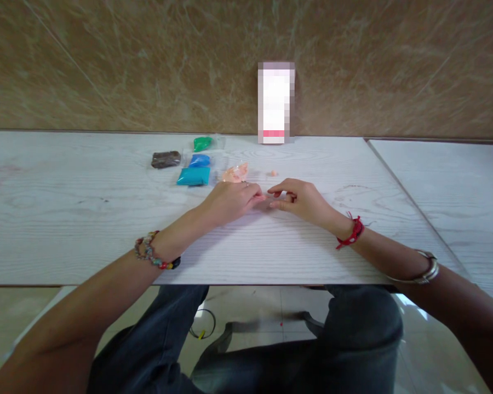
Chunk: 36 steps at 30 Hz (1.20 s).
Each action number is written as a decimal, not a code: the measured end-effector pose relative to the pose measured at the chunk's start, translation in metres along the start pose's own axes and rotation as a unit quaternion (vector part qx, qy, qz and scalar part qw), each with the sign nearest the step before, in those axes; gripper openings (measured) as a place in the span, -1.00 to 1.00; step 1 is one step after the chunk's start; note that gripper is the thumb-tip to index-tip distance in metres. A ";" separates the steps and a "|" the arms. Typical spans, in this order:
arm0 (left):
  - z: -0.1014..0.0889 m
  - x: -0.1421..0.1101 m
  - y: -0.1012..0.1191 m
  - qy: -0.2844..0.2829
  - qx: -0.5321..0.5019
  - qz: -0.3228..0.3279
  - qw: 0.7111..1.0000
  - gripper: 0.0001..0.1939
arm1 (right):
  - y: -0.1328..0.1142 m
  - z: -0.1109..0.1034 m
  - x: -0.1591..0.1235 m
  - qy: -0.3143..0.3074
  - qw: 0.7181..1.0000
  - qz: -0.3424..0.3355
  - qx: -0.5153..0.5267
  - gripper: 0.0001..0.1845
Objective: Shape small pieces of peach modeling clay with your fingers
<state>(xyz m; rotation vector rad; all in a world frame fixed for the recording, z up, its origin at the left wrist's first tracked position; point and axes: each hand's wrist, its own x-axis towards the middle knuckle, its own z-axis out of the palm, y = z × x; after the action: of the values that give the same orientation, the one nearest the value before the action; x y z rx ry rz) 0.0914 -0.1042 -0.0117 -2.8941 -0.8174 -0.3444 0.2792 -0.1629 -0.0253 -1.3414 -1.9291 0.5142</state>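
Observation:
My left hand (236,201) rests low over the white table, its fingers pinched together. At its fingertips shows a small bit of peach modelling clay (263,197), partly hidden by the fingers. Facing it from the right, my right hand (299,198) is open, thumb and forefinger apart with nothing visible between them. Just beyond my left hand lies a crumpled clear packet of peach clay (235,173). A small peach lump (274,173) sits on the table beyond the gap between my hands.
Left of the peach packet lie a teal packet (194,176), a blue packet (199,160), a green packet (202,144) and a brown packet (166,159). A phone-like upright object (276,104), blurred out, leans against the brown marbled wall (148,65). The white table (66,219) has a seam at right.

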 end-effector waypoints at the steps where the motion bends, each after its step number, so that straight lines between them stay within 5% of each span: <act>1: 0.001 0.000 0.001 0.009 -0.005 0.009 1.000 -0.68 | -0.001 0.000 0.000 -0.006 1.000 -0.004 0.004 -0.75; 11: 0.007 -0.002 -0.005 0.121 -0.038 0.046 0.991 -0.59 | -0.003 -0.001 0.001 -0.001 1.000 -0.017 -0.025 -0.89; 24: 0.002 0.000 0.000 0.082 -0.084 0.078 0.990 -0.71 | 0.004 0.001 -0.002 0.017 0.990 -0.099 -0.102 -0.85; 36: 0.000 -0.002 0.002 0.077 -0.097 0.089 0.988 -0.72 | 0.001 0.001 -0.003 -0.029 0.985 -0.094 -0.145 -0.76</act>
<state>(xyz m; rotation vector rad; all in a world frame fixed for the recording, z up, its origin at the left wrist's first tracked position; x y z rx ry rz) 0.0907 -0.1068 -0.0127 -3.0395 -0.5236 -0.6516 0.2795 -0.1650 -0.0274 -1.3122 -2.2158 0.1854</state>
